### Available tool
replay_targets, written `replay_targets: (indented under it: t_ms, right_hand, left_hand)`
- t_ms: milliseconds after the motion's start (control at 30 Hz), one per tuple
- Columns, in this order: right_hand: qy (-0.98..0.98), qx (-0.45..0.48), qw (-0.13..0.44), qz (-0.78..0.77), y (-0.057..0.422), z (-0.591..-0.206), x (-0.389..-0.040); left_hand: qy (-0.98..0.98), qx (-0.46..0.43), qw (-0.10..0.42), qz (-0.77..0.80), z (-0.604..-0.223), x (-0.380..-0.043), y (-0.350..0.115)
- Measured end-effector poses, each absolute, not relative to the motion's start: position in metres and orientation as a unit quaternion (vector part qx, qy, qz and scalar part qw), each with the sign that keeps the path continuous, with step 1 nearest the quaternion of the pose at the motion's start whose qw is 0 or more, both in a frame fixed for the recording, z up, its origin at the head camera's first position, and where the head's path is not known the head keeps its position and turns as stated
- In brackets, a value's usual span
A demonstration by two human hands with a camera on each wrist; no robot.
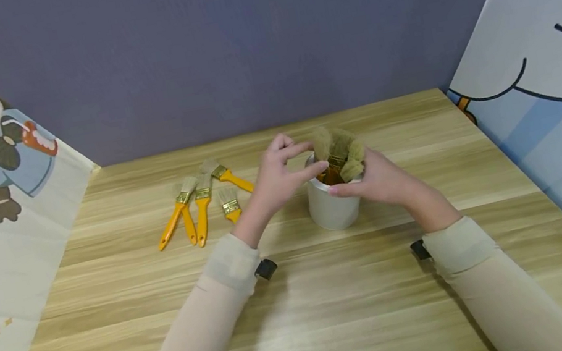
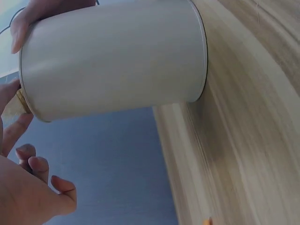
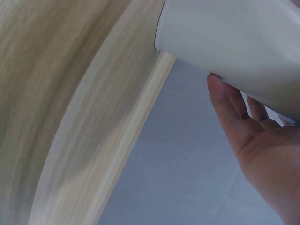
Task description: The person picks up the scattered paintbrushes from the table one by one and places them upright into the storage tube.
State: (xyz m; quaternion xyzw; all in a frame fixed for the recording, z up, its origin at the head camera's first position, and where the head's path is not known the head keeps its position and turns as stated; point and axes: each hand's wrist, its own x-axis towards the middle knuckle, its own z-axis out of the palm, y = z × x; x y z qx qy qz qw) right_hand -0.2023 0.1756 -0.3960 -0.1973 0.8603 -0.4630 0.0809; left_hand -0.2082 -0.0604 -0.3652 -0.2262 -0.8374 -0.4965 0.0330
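A white cylindrical can stands upright on the wooden table, holding several paintbrushes with pale bristles upward and amber-orange handles down inside. My right hand grips the can from the right, thumb at the rim; in the right wrist view, its fingers lie along the can's side. At the can's left rim, my left hand has thumb and index finger around a brush at the opening. The left wrist view shows bristles between two fingers of the left hand, its other fingers curled. The brush handles' lower parts are hidden.
Left of the can lie several loose paintbrushes with yellow-orange handles, among them one brush and another brush near the left forearm. A dark wall closes the table's back edge; cartoon-printed panels flank both sides.
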Motion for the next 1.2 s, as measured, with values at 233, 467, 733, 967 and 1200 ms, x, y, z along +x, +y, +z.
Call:
replay_targets:
  t_ms: [233, 467, 733, 967, 1200]
  right_hand:
    - [0.863, -0.192, 0.082, -0.46, 0.176, -0.397, -0.202]
    - [0.859, -0.198, 0.089, -0.463, 0.176, -0.398, -0.203]
    - [0.855, -0.215, 0.076, -0.465, 0.177, -0.398, -0.202]
    - [0.85, -0.218, 0.084, -0.472, 0.176, -0.396, -0.202]
    - [0.848, -0.218, 0.095, -0.473, 0.179, -0.394, -0.201]
  left_hand:
    - [-0.831, -0.197, 0.044, -0.519, -0.371, -0.206, -0.059]
    - [-0.836, -0.233, 0.107, -0.485, -0.373, -0.202, -0.056]
    - [-0.889, -0.241, 0.158, -0.355, -0.366, -0.2, -0.046]
    - [-0.915, -0.192, 0.129, -0.33, -0.375, -0.197, -0.042]
    - [-0.903, -0.206, 0.104, -0.361, -0.376, -0.197, -0.031]
